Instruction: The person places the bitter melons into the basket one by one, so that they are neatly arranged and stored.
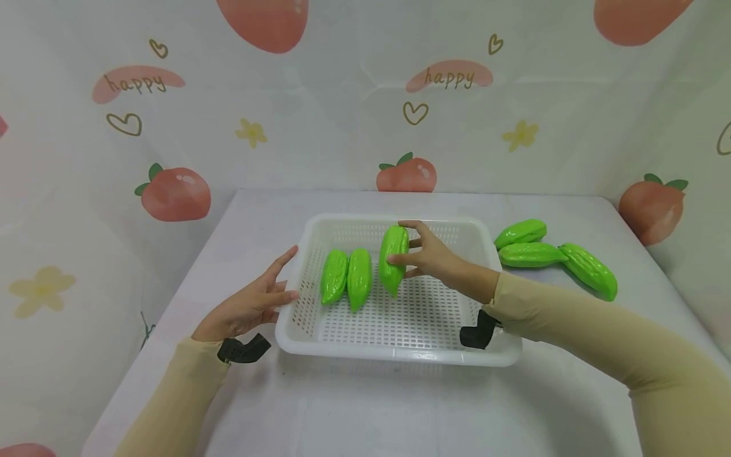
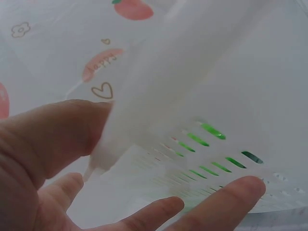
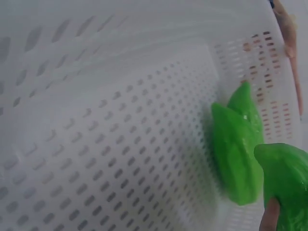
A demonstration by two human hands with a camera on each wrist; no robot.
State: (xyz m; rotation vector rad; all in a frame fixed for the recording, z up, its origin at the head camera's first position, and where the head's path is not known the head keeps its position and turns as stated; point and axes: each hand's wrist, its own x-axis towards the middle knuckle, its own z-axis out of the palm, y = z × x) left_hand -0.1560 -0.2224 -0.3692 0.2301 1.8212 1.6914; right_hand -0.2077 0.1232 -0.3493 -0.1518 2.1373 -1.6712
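A white perforated plastic basket (image 1: 400, 354) stands on the table. Inside, toward its left side, two bright green bitter melons (image 1: 334, 277) (image 1: 359, 279) lie side by side. My right hand (image 1: 431, 257) pinches a third bitter melon (image 1: 393, 260) between thumb and fingers, over the middle of the basket with its pointed end toward me. In the right wrist view that held melon (image 3: 284, 180) shows at the lower right, with the thumb against it. My left hand (image 1: 251, 304) rests at the basket's left rim, fingers spread and fairly straight along the outer wall (image 2: 192, 144).
Three more bitter melons (image 1: 528, 255) lie on the table (image 1: 354, 412) just right of the basket, close together. A white cloth backdrop (image 1: 331, 127) with printed peaches rises behind and at the sides of the table.
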